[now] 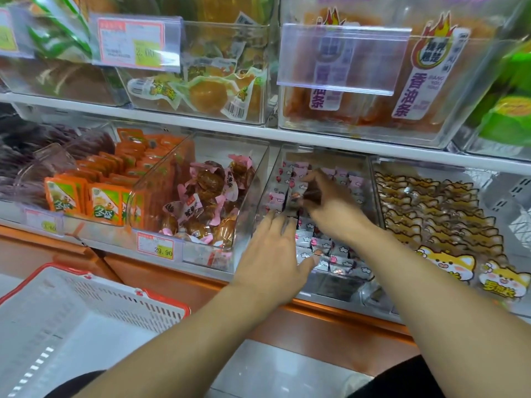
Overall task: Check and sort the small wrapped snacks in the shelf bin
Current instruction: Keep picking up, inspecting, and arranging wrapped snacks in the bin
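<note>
From the head view, a clear shelf bin (370, 179) was seen at the centre of the frame, on the lower shelf (201, 130), and it was filled with small wrapped snacks (321, 248) in white and pink wrappers. The left hand (275, 254) was laid flat at the front left of this bin, its fingers stretched out over the snacks and nothing gripped. The right hand (324, 202) was placed just above it, deeper in the bin, with its fingers curled round one small packet (296, 193) lifted from the rows.

To the left of the bin, brown snacks in pink wrappers (207, 191) were held in a neighbouring clear bin, with a price tag (155, 245) fixed at its front. Further left, orange packets (94, 196) were stacked upright. At the right of the frame, packets printed with cartoon dogs (448, 259) were laid in rows. In the lower left corner, a white basket (86, 317) with a red rim was visible. Across the upper shelf, larger orange and yellow packs were stored in clear bins.
</note>
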Tool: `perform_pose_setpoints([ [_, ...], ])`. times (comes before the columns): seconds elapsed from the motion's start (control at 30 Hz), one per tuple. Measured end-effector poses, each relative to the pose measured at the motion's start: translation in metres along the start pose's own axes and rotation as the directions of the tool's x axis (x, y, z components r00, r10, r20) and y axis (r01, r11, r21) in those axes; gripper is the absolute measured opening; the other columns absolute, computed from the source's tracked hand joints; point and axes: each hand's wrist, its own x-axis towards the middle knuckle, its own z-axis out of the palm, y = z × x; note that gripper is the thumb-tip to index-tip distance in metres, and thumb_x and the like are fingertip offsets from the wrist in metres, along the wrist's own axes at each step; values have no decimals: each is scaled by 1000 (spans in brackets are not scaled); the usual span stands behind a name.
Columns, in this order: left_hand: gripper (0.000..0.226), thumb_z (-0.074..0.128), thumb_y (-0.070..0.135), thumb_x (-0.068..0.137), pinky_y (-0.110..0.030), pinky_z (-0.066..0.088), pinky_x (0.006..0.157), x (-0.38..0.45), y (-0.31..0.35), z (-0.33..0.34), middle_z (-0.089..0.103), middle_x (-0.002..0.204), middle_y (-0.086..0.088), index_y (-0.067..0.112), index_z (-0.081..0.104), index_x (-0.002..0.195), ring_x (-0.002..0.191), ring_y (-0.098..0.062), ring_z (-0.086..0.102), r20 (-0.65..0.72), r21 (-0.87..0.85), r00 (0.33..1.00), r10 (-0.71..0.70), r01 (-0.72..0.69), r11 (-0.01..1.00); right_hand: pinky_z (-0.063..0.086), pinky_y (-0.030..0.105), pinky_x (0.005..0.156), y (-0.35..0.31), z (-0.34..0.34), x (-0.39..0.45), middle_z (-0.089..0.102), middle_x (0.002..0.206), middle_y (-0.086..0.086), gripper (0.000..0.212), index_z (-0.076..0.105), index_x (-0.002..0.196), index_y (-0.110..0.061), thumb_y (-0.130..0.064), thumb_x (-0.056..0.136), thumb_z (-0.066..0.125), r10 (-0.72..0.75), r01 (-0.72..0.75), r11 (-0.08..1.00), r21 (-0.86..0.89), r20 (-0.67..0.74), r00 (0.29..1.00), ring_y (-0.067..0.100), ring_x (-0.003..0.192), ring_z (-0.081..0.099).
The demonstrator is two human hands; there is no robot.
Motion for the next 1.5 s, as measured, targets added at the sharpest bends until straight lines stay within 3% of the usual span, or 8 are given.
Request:
perform_pose_setpoints([
  [0.2, 85, 46, 63, 96, -38, 10, 126, 5, 3, -1, 28, 161, -7, 9, 24, 157, 150, -25, 13, 15, -23, 1000, -20, 20, 1000, 44, 40, 102, -1, 1, 12, 58, 132, 7, 41, 67, 129, -25, -8, 96, 52, 31, 89, 886, -455, 249, 968, 31, 122, 51],
  [0.4, 77, 40, 67, 95, -44, 14, 124, 22, 7, -1, 34, 157, -7, 15, 34, 152, 150, -28, 17, 13, 14, 999, -29, 29, 999, 48, 42, 104, -2, -13, 16, 59, 135, 6, 31, 70, 121, -34, -18, 96, 62, 26, -77, 866, -494, -111, 994, 29, 126, 53],
  [0.53, 76, 34, 67, 98, -50, 6, 125, 38, 8, 3, 19, 166, -8, 19, 29, 157, 155, -29, 3, 89, 52, 995, -40, 35, 998, 48, 39, 98, -1, -9, 16, 61, 134, 3, 21, 72, 113, -36, -30, 99, 59, 128, -124, 817, -563, -32, 991, 29, 120, 57],
  [0.7, 72, 27, 60, 102, -54, 0, 124, 51, 8, 10, 17, 168, -1, 17, 22, 160, 156, -24, -3, 180, 99, 983, -41, 23, 995, 39, 34, 81, 3, -7, 15, 68, 103, -6, 17, 69, 85, -28, -26, 99, 59, 139, -152, 887, -435, -61, 988, 19, 95, 63],
  [1.1, 57, 50, 47, 100, -44, 26, 120, 39, 11, -5, 47, 147, -12, 10, 45, 142, 143, -30, 31, 74, -90, 991, -115, 121, 989, 46, 29, 63, -7, -24, -26, 68, 93, -3, 4, 56, 105, -23, -21, 102, 56, 132, -32, 974, 223, -448, 884, 16, 79, 65],
  [1.27, 24, 59, 14, 98, -20, 47, 51, 15, 7, -25, 65, 95, 5, 24, 43, 113, 71, -6, 65, 34, -709, 933, -359, 276, 649, 61, 44, 74, -24, -41, -52, 72, 98, 6, 5, 59, 98, -19, -19, 102, 56, 398, -59, 728, 683, -351, 847, 25, 86, 73],
  [1.37, 23, 66, 17, 96, -19, 56, 61, -2, 0, -36, 75, 97, -5, 18, 55, 116, 79, -9, 72, 112, -923, 922, -371, 234, 305, 62, 29, 73, -34, -41, -67, 74, 106, 14, 11, 62, 103, -4, -4, 101, 52, 458, -110, 308, 945, -46, 888, 21, 90, 76],
  [1.5, 31, 69, 22, 90, -31, 62, 81, -22, -11, -44, 78, 102, -10, 9, 65, 118, 94, -26, 75, 173, -962, 944, -280, 222, 156, 61, 29, 71, -35, -36, -82, 73, 107, 22, 11, 61, 108, 3, -2, 99, 56, 424, -253, 172, 952, 160, 891, 22, 85, 74],
])
